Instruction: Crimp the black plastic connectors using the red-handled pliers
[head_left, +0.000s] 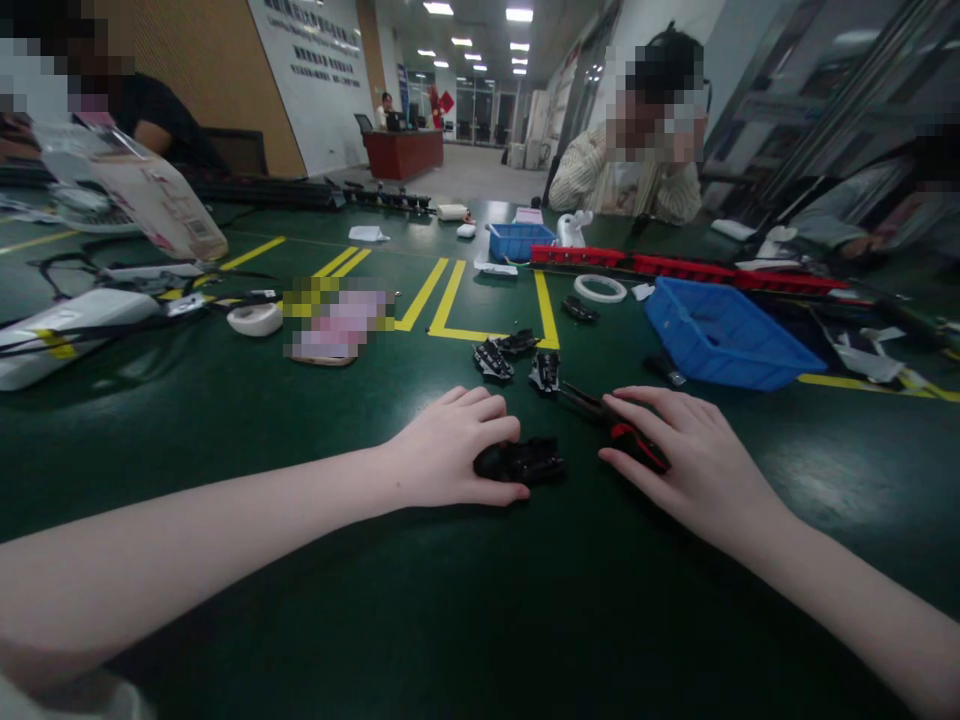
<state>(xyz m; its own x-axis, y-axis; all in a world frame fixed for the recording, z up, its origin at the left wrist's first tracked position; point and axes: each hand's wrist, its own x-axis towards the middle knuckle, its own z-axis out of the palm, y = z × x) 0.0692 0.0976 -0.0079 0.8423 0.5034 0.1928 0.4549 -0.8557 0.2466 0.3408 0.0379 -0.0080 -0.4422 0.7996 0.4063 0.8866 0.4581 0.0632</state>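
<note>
Right, looking down at the green table (480,600), both of my hands are out in front at twelve o'clock. My left hand (450,450) is curled over a small black part (525,460), thumb underneath and fingers on top, so it is pinched against the table surface, probably to keep it from sliding. My right hand (690,460) lies at about one o'clock over a red-and-black handled tool (637,445); its fingers are draped across the handle, loosely spread rather than clamped, and the dark tip (581,398) pokes out towards eleven. More black parts (517,358) sit just beyond at twelve, near the yellow floor-style lines (450,300), apparently within easy reach on purpose. A blue bin (720,335) waits at two o'clock beside my right hand. Further out, a tape roll (600,288) and a long red bar (675,266) lie across the table, where a seated person (637,180) leans.
</note>
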